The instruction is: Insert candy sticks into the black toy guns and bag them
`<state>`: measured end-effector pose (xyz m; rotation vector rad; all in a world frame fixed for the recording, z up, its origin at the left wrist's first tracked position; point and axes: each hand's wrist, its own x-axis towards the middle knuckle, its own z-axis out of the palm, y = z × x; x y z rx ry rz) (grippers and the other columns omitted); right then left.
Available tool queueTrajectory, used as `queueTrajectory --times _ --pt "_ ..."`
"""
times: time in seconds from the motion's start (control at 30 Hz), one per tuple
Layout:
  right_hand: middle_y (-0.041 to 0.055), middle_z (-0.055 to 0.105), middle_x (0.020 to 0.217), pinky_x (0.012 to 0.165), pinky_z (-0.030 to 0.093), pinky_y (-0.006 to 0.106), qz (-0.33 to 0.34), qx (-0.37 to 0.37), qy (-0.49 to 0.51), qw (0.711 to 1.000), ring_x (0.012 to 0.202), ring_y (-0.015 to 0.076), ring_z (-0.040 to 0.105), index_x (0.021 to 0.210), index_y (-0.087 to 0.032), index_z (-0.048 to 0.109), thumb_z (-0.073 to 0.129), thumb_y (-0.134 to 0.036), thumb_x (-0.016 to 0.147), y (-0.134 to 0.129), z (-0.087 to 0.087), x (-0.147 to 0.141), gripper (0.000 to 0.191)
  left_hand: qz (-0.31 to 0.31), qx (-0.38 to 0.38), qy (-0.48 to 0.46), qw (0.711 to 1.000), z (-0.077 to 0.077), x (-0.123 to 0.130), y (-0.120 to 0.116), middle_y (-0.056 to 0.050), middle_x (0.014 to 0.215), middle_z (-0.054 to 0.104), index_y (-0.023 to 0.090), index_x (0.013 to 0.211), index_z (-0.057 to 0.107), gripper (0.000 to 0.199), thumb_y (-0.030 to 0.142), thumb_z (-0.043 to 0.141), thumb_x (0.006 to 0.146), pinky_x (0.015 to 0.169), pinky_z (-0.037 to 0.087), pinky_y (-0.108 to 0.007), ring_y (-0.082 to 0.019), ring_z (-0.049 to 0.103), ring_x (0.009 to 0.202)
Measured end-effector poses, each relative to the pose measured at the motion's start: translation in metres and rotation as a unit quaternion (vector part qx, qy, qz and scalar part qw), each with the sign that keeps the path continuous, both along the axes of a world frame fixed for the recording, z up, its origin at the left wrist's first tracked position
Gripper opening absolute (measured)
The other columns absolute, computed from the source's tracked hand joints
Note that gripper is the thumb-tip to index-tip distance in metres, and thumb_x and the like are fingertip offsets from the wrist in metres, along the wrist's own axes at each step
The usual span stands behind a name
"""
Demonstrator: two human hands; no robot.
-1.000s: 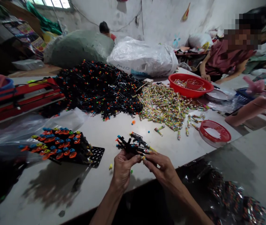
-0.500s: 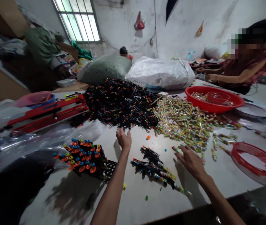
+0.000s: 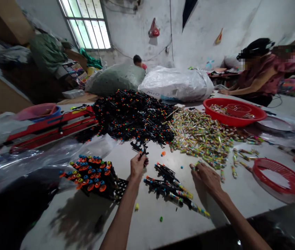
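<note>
In front of the large black pile, my left hand (image 3: 137, 166) is closed on a small black toy gun (image 3: 141, 152). My right hand (image 3: 208, 177) hovers over the table with its fingers curled round a small candy-filled tube (image 3: 193, 167), mostly hidden by them. Between the hands lie several black toy guns (image 3: 168, 187) with clear, candy-filled tubes at their near ends. At left, a black perforated holder (image 3: 123, 187) carries upright black pieces with orange and blue tips (image 3: 92, 173). An orange cap (image 3: 163, 153) sits near my left hand.
Behind my hands are a heap of black toy guns (image 3: 134, 114) and a heap of candy tubes (image 3: 202, 135). A red basin (image 3: 236, 121) and a red basket (image 3: 281, 180) stand at right. Large sacks (image 3: 176, 83) lie behind. A co-worker (image 3: 256, 76) sits at far right.
My left hand has closed on a black toy gun from the pile's front edge and drawn slightly nearer. The right hand's fingers have curled further round the tube.
</note>
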<state>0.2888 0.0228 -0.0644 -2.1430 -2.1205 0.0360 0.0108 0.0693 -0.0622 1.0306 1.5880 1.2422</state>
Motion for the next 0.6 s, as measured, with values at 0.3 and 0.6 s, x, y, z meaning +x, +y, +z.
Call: queueTrajectory --times 0.3,0.6 --pt "0.0007 0.056 0.065 0.053 0.038 0.026 0.017 -0.104 0.547 0.83 0.054 0.0129 0.049 0.087 -0.016 0.057 0.055 -0.044 0.075 -0.035 0.033 -0.031 0.031 -0.206 -0.097 -0.301 0.926 0.034 0.012 -0.107 -0.003 0.07 0.064 0.014 0.084 0.058 0.026 0.035 0.066 0.071 0.052 0.046 -0.021 -0.01 0.057 0.055" --pt "-0.0019 0.054 0.059 0.051 0.033 0.022 0.057 -0.199 0.692 0.691 0.05 0.0071 0.043 0.081 -0.013 0.065 0.063 -0.043 0.076 -0.08 0.056 -0.072 0.031 -0.291 -0.171 -0.365 0.868 0.036 0.027 -0.133 -0.001 0.062 0.057 0.01 0.074 0.058 0.015 0.025 0.062 0.073 0.039 0.038 -0.015 -0.005 0.051 0.04"
